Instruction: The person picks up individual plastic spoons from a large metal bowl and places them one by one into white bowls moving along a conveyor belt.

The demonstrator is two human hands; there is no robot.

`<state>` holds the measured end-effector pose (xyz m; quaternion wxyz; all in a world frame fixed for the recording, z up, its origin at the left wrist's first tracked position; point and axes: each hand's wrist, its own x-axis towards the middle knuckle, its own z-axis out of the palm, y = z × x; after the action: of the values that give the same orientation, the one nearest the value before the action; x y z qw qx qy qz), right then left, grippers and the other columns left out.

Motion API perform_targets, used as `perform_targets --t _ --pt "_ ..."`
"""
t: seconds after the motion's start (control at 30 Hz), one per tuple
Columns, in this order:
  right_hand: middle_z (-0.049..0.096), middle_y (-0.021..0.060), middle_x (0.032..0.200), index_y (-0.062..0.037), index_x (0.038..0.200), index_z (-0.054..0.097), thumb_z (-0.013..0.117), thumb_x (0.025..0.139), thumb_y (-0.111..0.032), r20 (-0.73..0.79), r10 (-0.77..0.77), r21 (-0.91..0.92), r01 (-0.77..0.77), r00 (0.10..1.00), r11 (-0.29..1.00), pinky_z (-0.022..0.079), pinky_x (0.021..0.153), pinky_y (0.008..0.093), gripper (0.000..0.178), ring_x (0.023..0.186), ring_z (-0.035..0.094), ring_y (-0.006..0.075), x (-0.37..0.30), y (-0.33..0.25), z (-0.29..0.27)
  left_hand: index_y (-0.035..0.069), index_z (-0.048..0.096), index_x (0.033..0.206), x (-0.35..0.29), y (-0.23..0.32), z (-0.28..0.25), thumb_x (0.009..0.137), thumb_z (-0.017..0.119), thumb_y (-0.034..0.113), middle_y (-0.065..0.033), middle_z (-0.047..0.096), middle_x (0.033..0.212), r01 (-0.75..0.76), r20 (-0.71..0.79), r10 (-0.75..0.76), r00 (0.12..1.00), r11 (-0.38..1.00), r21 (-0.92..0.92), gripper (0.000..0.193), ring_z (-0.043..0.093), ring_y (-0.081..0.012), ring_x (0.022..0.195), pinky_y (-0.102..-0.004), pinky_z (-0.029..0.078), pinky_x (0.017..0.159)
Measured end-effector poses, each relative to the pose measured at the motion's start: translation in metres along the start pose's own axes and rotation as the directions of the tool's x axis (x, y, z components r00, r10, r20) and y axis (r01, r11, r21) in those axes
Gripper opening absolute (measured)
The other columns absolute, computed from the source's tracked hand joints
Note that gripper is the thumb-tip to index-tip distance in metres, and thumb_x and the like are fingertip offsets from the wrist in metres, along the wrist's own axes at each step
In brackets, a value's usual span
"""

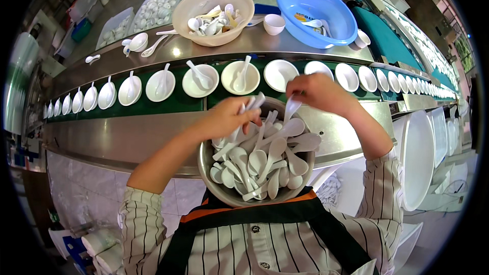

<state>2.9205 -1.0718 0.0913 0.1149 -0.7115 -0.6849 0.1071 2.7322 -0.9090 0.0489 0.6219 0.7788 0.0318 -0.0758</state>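
**Both hands lift spoons from the metal bowl**

The left hand (230,118) has its fingers closed round a bunch of white spoons (249,106), handles pointing up and away toward the green belt (178,103). The right hand (317,93) pinches a single spoon (292,108) by its handle, bowl end hanging down. Both hover over the far rim of the metal bowl (205,159) heaped with spoons, which rests against the person's chest. The row of white bowls (280,75) lies just beyond; the right hand is nearer the spoonless ones, its forearm angled in from the right.
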Motion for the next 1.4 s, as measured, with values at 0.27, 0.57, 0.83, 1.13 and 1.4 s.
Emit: perform_targets --t 0.27,0.57,0.83,1.13,1.4 --pt "0.061 0.0161 0.073 0.0037 0.086 0.052 0.055 0.075 -0.004 -0.257 0.634 0.727 -0.287 0.729 0.624 0.052 0.051 0.0299 0.014 0.058 0.063 0.0223 0.047 0.096 0.099 -0.006 0.048 0.104 0.074 0.01 -0.037 0.092 0.039 0.022 -0.0176 0.06 0.091 -0.24 -0.334 0.064 0.94 0.82 -0.519 0.032 0.059 -0.0194 0.074 -0.0295 0.05 0.065" --pt "0.056 0.0075 0.103 0.0007 0.119 0.045 0.051 0.087 -0.036 -0.154 0.482 0.902 -0.077 0.862 0.425 0.042 0.074 0.0251 0.049 0.089 0.052 0.0125 0.064 0.061 0.059 -0.001 0.054 0.098 0.16 -0.014 -0.033 0.092 0.037 0.035 -0.0096 0.058 0.083 -0.223 -0.483 0.017 0.875 0.901 -0.372 0.039 0.057 -0.0154 0.074 -0.0289 0.047 0.065" --pt "0.063 0.0138 0.077 -0.001 0.093 0.059 0.062 0.077 -0.017 -0.49 0.61 0.613 -0.251 0.623 0.749 0.046 0.063 0.0314 0.024 0.067 0.06 0.0225 0.042 0.106 0.083 -0.001 0.055 0.089 0.199 -0.049 -0.033 0.091 0.034 0.043 -0.0093 0.057 0.071 0.063 -0.429 -0.135 0.893 0.982 -0.179 0.049 0.047 -0.0133 0.053 -0.0269 0.038 0.043" --pt "0.062 0.0132 0.07 -0.0024 0.087 0.056 0.055 0.08 -0.017 -0.674 0.59 0.435 -0.406 0.444 0.804 0.046 0.06 0.034 0.016 0.064 0.06 0.0271 0.014 0.155 0.095 -0.006 0.054 0.096 0.17 -0.088 -0.069 0.078 0.057 0.043 -0.0217 0.058 0.086 0.252 -0.63 0.54 0.558 0.613 0.749 0.053 0.058 -0.028 0.088 -0.0344 0.044 0.075" --pt "0.059 0.0174 0.097 -0.0036 0.11 0.053 0.064 0.075 -0.016 -0.592 0.4 0.328 -0.244 0.7 0.913 0.047 0.072 0.0359 0.039 0.081 0.06 0.029 -0.034 0.115 0.062 0.004 0.049 0.115 0.012 -0.053 -0.017 0.083 0.058 0.026 -0.0126 0.055 0.108 0.029 -0.221 0.021 0.975 0.975 0.222 0.04 0.052 -0.0181 0.098 -0.0296 0.04 0.085"
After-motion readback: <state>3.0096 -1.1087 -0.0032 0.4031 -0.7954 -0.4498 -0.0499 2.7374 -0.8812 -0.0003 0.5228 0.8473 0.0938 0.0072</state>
